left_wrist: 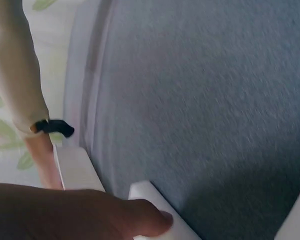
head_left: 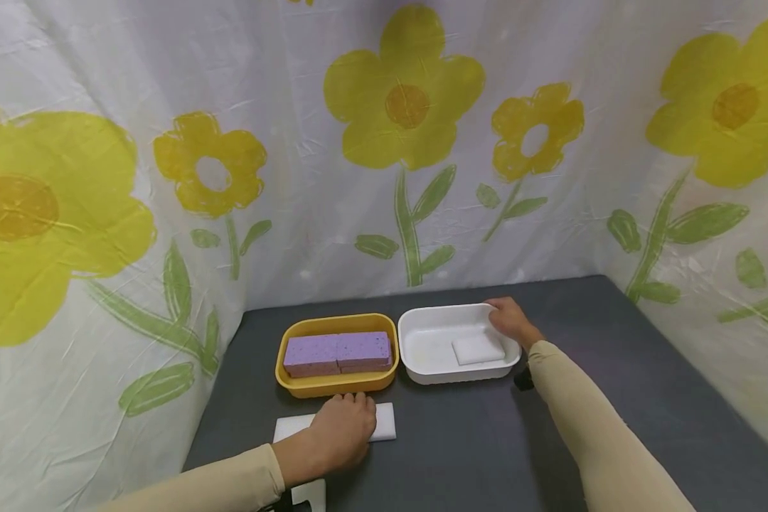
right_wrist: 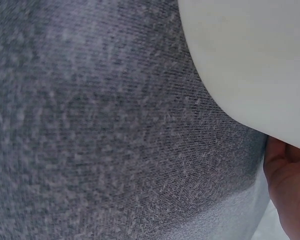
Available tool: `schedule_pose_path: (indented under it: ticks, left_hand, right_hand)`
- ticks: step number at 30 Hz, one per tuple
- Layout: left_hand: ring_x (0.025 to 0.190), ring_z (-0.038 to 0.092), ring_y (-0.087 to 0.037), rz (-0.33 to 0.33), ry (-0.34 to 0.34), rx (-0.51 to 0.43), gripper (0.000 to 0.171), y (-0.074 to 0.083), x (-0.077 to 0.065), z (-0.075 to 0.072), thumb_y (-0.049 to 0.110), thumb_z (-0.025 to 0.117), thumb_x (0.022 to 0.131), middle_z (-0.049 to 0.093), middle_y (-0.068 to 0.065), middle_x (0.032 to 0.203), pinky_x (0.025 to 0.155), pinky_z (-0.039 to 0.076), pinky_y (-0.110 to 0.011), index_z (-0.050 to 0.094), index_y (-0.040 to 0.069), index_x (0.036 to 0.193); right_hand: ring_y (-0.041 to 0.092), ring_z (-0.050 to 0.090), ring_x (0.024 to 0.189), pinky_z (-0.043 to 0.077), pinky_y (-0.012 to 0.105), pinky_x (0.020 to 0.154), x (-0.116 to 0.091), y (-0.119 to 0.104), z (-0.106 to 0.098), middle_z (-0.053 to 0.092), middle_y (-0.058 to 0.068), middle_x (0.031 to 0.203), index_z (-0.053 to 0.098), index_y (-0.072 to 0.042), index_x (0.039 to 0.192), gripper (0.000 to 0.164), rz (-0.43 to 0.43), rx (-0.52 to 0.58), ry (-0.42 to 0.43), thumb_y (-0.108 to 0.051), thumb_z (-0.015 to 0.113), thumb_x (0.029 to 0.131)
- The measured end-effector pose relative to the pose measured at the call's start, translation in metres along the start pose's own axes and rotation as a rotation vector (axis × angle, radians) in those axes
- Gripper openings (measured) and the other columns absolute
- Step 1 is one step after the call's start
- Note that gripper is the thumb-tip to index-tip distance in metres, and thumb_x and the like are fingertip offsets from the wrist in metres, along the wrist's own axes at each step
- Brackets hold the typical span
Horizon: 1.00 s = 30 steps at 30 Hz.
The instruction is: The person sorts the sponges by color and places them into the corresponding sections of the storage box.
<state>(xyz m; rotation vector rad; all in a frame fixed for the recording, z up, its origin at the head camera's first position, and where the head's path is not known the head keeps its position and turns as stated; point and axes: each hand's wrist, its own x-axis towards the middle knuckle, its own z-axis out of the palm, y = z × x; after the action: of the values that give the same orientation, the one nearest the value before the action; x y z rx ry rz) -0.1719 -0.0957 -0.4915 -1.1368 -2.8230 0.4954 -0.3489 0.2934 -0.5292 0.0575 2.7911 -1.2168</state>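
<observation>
- Left hand (head_left: pixel 336 432) curls over the white slab (head_left: pixel 385 421), fingers and thumb grasping it, apparently for control, just before the yellow tray (head_left: pixel 320 388).
- Right hand (head_left: pixel 513 321) grips the white tray's (head_left: pixel 425 341) right rim, likely steadying it.
- Inside, a white pad (head_left: pixel 478 349) lies flat; purple blocks (head_left: pixel 313 352) sit next door, seemingly sorted by colour.
</observation>
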Motion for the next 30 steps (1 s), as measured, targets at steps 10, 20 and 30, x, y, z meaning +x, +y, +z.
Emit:
schedule_pose_path:
  ticks: [10, 20, 30]
  left_hand:
    - [0.076, 0.072, -0.025, 0.014, 0.063, -0.139, 0.030, -0.017, 0.006, 0.037, 0.025, 0.089, 0.085, 0.071, -0.008, 0.087, 0.065, 0.060, -0.042, 0.071, 0.006, 0.100]
    - [0.078, 0.072, -0.025, 0.004, -0.018, -0.227, 0.029, -0.017, 0.012, 0.025, 0.020, 0.094, 0.081, 0.073, -0.008, 0.087, 0.069, 0.061, -0.041, 0.075, 0.006, 0.098]
    - [0.066, 0.056, -0.010, 0.054, -0.016, -0.313, 0.043, -0.018, 0.020, -0.008, 0.040, 0.099, 0.074, 0.069, 0.000, 0.080, 0.057, 0.050, -0.031, 0.077, 0.011, 0.098]
  right_hand:
    - [0.046, 0.062, 0.134, 0.048, 0.061, 0.116, 0.002, 0.001, 0.002, 0.063, 0.032, 0.148, 0.057, 0.012, 0.150, 0.055, -0.002, 0.006, 0.008, -0.001, 0.038, 0.100]
    - [0.046, 0.063, 0.131, 0.049, 0.061, 0.114, 0.003, 0.002, 0.000, 0.065, 0.032, 0.145, 0.058, 0.012, 0.149, 0.056, 0.001, 0.007, 0.006, 0.000, 0.038, 0.099]
    - [0.046, 0.062, 0.134, 0.048, 0.061, 0.117, 0.006, 0.004, 0.000, 0.064, 0.032, 0.147, 0.057, 0.012, 0.150, 0.056, 0.010, 0.017, -0.012, 0.000, 0.038, 0.099]
